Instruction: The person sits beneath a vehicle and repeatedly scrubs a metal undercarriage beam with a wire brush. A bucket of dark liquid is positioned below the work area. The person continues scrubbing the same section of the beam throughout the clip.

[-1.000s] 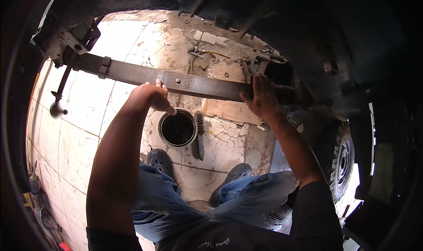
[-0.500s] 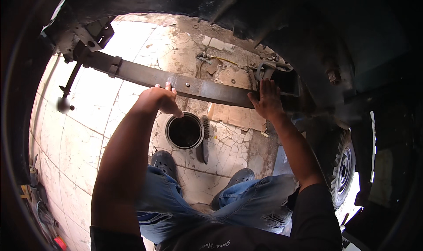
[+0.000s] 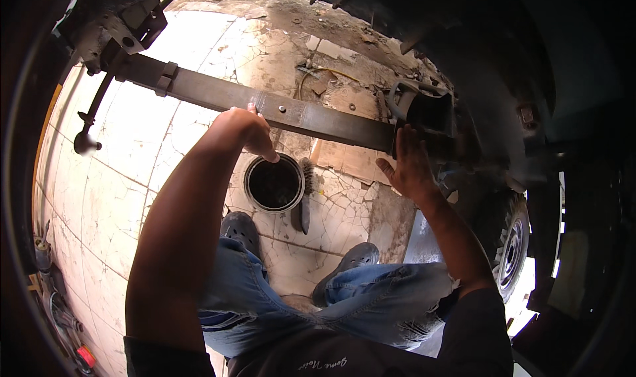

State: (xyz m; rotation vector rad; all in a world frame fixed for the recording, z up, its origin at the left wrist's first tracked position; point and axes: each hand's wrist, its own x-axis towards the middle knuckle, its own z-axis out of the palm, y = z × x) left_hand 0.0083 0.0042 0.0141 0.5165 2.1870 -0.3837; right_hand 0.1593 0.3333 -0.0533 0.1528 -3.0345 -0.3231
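A long grey steel leaf spring [image 3: 199,91] slants across in front of me, with a metal clip [image 3: 166,79] near its left end and a small bolt head at its middle. My left hand [image 3: 252,135] is at its near edge, one fingertip showing against the spring and the thumb sticking out to the right; its other fingers are curled and mostly hidden. Toward the spring's right end, my right hand [image 3: 414,168] is open and flat, with fingers stretched forward and thumb apart. Its fingertips overlap the dark part there; contact is unclear.
Below the spring stand a dark open can [image 3: 275,183] and a wire brush [image 3: 305,201] on cracked tiles [image 3: 331,231]. Cardboard [image 3: 351,155] lies farther right. A tyre [image 3: 511,251] is at right, tools [image 3: 63,314] at lower left. Dark vehicle bodywork hangs overhead.
The view has shifted slightly. My right hand has drawn back a little from the spring, its thumb now below the near edge. Fewer left fingertips show over the spring.
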